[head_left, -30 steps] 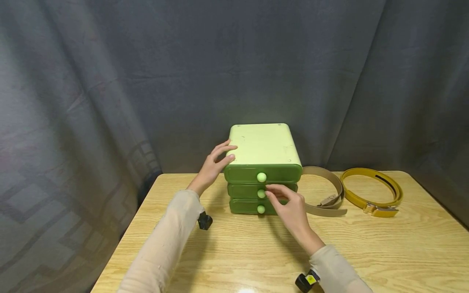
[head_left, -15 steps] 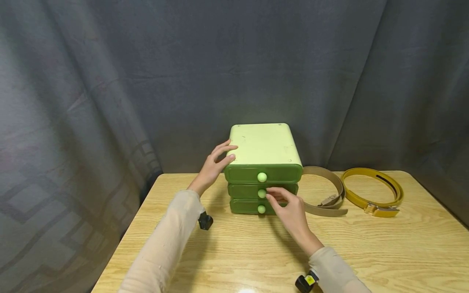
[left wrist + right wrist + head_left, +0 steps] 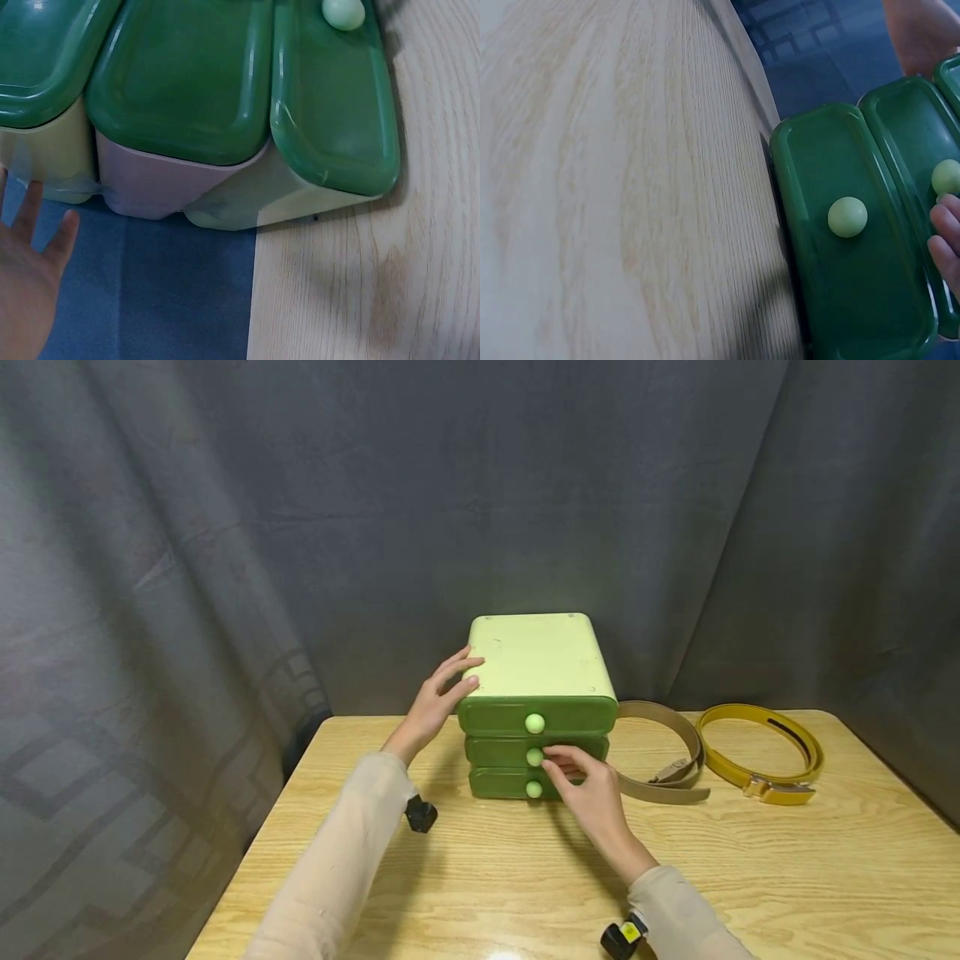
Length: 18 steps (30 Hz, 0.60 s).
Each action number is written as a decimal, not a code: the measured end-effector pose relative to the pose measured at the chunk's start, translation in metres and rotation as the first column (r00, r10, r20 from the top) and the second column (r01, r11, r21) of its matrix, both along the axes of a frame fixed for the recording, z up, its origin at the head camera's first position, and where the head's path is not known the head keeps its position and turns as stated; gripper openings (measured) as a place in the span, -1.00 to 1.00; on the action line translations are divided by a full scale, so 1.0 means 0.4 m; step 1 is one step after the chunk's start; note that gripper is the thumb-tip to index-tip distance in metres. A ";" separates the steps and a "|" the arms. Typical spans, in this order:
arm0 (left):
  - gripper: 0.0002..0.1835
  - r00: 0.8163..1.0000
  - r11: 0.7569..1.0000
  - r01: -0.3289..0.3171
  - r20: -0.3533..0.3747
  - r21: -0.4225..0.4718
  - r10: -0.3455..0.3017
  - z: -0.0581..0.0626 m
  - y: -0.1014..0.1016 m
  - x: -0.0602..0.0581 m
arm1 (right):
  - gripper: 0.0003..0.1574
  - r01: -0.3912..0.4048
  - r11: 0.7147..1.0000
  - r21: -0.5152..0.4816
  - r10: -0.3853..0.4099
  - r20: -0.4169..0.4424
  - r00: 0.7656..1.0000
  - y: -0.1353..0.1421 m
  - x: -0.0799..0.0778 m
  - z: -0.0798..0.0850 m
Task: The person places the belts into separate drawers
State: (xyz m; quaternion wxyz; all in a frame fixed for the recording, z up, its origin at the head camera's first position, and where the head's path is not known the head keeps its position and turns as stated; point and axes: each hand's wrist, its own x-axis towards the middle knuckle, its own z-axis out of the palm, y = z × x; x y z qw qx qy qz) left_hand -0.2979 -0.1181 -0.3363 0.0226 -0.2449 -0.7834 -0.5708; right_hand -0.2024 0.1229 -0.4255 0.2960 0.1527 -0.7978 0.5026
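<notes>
A small three-drawer cabinet (image 3: 536,652) with a pale yellow-green top and dark green drawer fronts stands on the table. My left hand (image 3: 429,710) rests against its upper left edge, fingers spread over the top; part of this hand (image 3: 30,277) shows in the left wrist view. My right hand (image 3: 596,793) pinches the round light green knob (image 3: 534,757) of the middle drawer between thumb and fingertips. In the right wrist view its fingers (image 3: 946,225) touch this knob, with the thumb out of sight. All the drawers look closed.
Right of the cabinet lie a coiled tan belt (image 3: 686,735) and a coiled mustard-yellow belt (image 3: 720,764) with a gold buckle. The wooden table (image 3: 787,877) extends to the front, and a dark grey curtain (image 3: 480,510) hangs behind it.
My right fingertips have lowered slightly, onto the middle knob. My left hand, the cabinet and the belts have stayed in place.
</notes>
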 end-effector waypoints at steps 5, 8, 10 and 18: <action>-0.52 1.000 1.000 0.017 -0.003 -0.007 -0.017 0.000 -0.007 0.004 | -0.77 0.001 1.000 -0.001 -0.001 0.010 1.000 -0.002 -0.004 -0.003; -0.50 0.999 0.999 0.051 0.005 0.008 -0.051 -0.002 -0.013 0.006 | -0.76 0.002 1.000 -0.011 -0.002 0.026 1.000 -0.005 -0.003 -0.003; -0.48 0.997 0.997 0.076 0.011 0.020 -0.076 -0.005 -0.019 0.010 | -0.76 0.000 1.000 -0.013 0.001 0.034 0.999 -0.007 -0.003 -0.003; -0.32 0.995 0.995 0.091 0.033 0.034 -0.092 -0.033 -0.039 0.029 | -0.77 -0.006 1.000 -0.013 0.006 0.060 0.998 -0.015 -0.003 -0.005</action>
